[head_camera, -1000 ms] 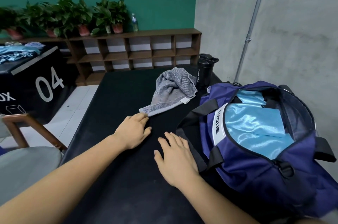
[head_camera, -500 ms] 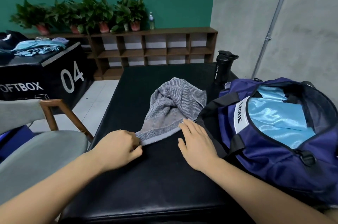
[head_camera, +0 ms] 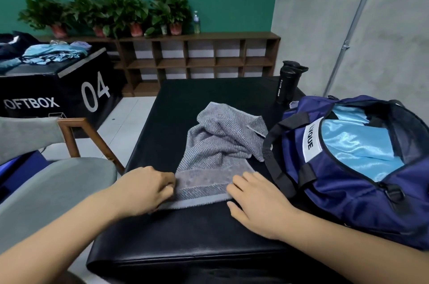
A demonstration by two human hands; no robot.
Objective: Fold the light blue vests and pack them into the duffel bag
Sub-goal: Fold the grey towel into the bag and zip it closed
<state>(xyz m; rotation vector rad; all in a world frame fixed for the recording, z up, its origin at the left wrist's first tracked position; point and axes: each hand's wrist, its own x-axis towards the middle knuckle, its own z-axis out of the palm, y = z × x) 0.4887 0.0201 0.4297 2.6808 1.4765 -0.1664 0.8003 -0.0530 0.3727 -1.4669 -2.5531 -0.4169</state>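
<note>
So the vests (head_camera: 355, 142) are inside the bag (head_camera: 348, 193), which sits unzipped on the right side of the table (head_camera: 185, 232). You can see the shiny light blue through the opening. Just left of the bag there's a crumpled grey towel (head_camera: 220, 144), with its near edge lying flat. Left hand (head_camera: 148, 188) has its fingers curled in, pinching the towel's near left corner. Right hand (head_camera: 255, 200) lies flat, fingers straight, tips on the near right corner, not grasping anything. A black bottle (head_camera: 286, 84) stands behind the bag. More blue clothes (head_camera: 51, 55) are heaped on the box (head_camera: 69, 93) marked 04 off to the left, and there's a chair (head_camera: 58, 179) beside the table.
</note>
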